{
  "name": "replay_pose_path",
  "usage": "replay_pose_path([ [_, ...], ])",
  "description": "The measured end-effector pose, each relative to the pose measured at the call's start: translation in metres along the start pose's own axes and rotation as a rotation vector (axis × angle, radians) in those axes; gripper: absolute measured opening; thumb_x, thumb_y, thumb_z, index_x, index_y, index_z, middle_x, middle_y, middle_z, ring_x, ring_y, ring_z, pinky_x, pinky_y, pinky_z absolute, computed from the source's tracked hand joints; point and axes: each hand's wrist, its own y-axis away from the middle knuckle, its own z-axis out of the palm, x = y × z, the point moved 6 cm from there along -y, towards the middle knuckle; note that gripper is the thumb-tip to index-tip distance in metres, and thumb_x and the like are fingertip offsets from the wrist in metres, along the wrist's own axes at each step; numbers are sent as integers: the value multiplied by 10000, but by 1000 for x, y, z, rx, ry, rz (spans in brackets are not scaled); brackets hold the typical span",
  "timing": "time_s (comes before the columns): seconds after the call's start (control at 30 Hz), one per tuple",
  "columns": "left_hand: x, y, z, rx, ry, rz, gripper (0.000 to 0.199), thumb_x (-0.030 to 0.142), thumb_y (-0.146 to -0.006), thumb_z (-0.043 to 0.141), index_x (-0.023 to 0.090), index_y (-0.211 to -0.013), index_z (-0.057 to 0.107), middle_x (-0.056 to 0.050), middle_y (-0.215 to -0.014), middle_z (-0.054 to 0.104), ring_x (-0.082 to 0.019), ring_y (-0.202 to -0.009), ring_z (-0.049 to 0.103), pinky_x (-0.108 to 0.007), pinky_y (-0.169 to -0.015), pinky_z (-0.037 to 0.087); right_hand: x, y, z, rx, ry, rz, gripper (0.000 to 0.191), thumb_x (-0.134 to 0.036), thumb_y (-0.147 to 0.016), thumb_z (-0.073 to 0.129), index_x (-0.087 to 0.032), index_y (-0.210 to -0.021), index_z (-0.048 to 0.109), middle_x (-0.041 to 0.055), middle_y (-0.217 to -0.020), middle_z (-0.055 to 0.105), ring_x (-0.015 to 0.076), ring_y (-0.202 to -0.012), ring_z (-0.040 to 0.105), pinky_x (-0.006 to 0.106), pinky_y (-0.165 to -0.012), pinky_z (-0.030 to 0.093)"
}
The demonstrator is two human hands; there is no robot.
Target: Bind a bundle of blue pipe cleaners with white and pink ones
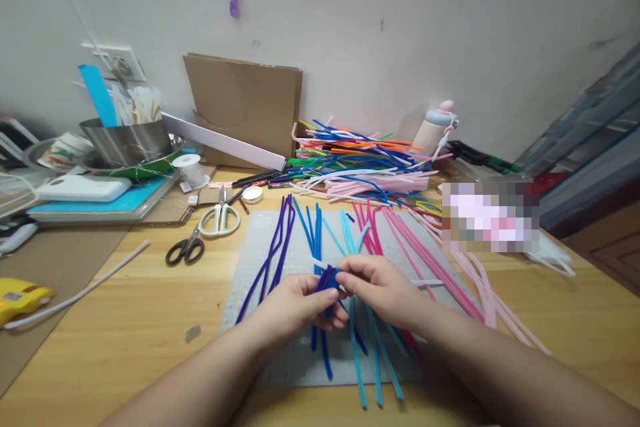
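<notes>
My left hand [300, 300] is closed around a small bundle of dark purple and blue pipe cleaners [327, 278]. At the bundle's right side, my right hand [377, 287] pinches it between thumb and fingers. A white pipe cleaner [427, 282] runs crosswise on both sides of my hands; whether it passes through the bundle is hidden. Loose groups lie around on the grey cutting mat [295, 367]: purple pipe cleaners [280, 247] at left, blue ones [315, 230], light blue ones [377, 353], dark pink ones [370, 227] and pink ones [430, 253].
Black-handled scissors [186, 250] and white-handled scissors [220, 220] lie left of the mat. A heap of mixed pipe cleaners [360, 160] sits behind it, near a bottle [433, 130]. A spool [190, 171], cardboard [243, 110] and a yellow tool [23, 299] are farther left.
</notes>
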Motion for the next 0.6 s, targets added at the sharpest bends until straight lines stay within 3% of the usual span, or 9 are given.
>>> replay_pose_path([
  [0.17,-3,-1,0,-6,2,-25,285,377,-678,644,106,-768,635,-56,-648,670,-133,-584,611,-262,-594,463,1,1,-1,54,14,13,235,-301,-825,471,-142,-661,523,-28,-575,452,98,-577,443,212,-553,350],
  [0.37,1,-2,-3,107,-151,38,219,336,-672,645,118,-689,641,-38,-619,669,-130,-571,611,-255,-597,475,4,0,-3,99,117,-7,251,-299,-826,465,-151,-626,493,-32,-570,419,100,-577,416,219,-548,326],
  [0.6,-10,0,3,-3,-77,-60,241,352,-675,640,114,-714,633,-58,-626,662,-147,-572,617,-288,-604,481,3,0,-8,114,129,-36,234,-301,-848,441,-146,-694,525,-24,-600,449,108,-597,445,223,-563,351],
])
